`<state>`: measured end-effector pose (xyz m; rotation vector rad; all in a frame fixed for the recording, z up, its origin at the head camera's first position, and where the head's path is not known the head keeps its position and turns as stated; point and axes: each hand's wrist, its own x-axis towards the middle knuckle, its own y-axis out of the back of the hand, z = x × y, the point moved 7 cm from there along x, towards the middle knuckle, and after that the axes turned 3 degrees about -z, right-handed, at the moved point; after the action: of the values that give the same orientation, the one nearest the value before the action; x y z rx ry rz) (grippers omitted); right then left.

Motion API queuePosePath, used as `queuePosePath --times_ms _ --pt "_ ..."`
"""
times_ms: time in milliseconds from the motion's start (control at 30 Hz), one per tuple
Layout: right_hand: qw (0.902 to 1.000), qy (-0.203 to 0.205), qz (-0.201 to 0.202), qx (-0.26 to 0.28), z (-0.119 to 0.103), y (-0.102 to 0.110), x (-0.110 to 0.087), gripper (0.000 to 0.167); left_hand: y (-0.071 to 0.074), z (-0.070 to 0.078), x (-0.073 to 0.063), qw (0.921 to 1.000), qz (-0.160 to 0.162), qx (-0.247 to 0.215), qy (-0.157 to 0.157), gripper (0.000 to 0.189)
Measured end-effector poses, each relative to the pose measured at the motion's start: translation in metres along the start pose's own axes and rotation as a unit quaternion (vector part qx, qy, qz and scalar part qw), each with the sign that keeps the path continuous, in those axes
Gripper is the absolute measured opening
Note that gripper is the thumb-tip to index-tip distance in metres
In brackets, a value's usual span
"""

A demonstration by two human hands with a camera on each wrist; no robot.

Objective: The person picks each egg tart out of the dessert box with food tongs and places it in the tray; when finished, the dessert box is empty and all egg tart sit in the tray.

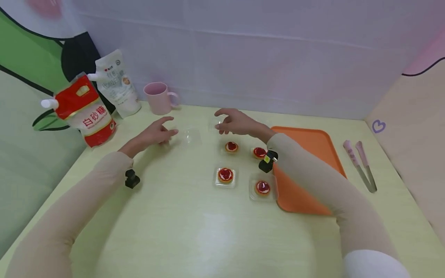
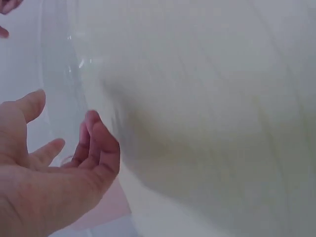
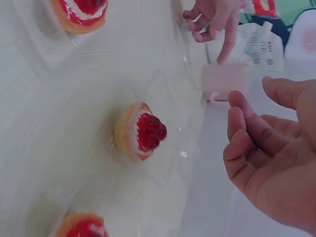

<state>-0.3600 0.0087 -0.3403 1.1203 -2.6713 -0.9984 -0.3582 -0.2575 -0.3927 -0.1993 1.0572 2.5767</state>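
My left hand hovers over the back of the table, its index finger pointing right and the other fingers loosely bent around nothing. Just right of its fingertips is a clear plastic piece, hard to see against the table. My right hand is above another clear plastic piece; in the right wrist view thumb and fingers are apart with nothing between them. Nearest below it is a red-topped tart in a clear open container. Other tarts sit nearby, among them a front one and a right one, in clear containers too.
An orange tray lies under my right forearm, with pink-handled tongs to its right. A pink mug, a white spouted pouch and a red-and-white sugar pouch stand at the back left, by the curtain.
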Motion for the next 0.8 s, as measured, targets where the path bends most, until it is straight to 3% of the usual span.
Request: queuePosePath --times_ms 67,167,233,333,467,633,800 --pt "0.9998 0.007 0.015 0.010 0.001 0.009 -0.016 0.051 0.009 0.007 -0.005 0.9974 0.044 0.051 -0.024 0.075" --pt "0.9989 0.005 0.042 0.019 0.002 0.020 -0.042 0.050 0.017 0.022 -0.016 0.9829 0.116 0.132 -0.053 0.074" --pt "0.9981 -0.002 0.057 0.023 0.005 0.024 -0.058 0.051 0.016 0.036 -0.022 0.9719 0.149 0.166 -0.077 0.074" --pt "0.9973 -0.012 0.068 0.026 0.011 0.026 -0.079 0.054 0.002 0.058 -0.026 0.9597 0.170 0.194 -0.111 0.076" --pt "0.9966 -0.015 0.076 0.028 0.021 0.023 -0.102 0.058 -0.028 0.090 -0.031 0.9454 0.164 0.230 -0.162 0.079" --pt "0.9955 -0.011 0.094 0.008 0.032 0.017 -0.126 0.063 -0.073 0.125 -0.037 0.9336 0.118 0.258 -0.219 0.083" --pt "0.9933 -0.012 0.107 -0.042 0.041 0.007 -0.147 0.072 -0.116 0.149 -0.043 0.9321 0.058 0.258 -0.248 0.087"
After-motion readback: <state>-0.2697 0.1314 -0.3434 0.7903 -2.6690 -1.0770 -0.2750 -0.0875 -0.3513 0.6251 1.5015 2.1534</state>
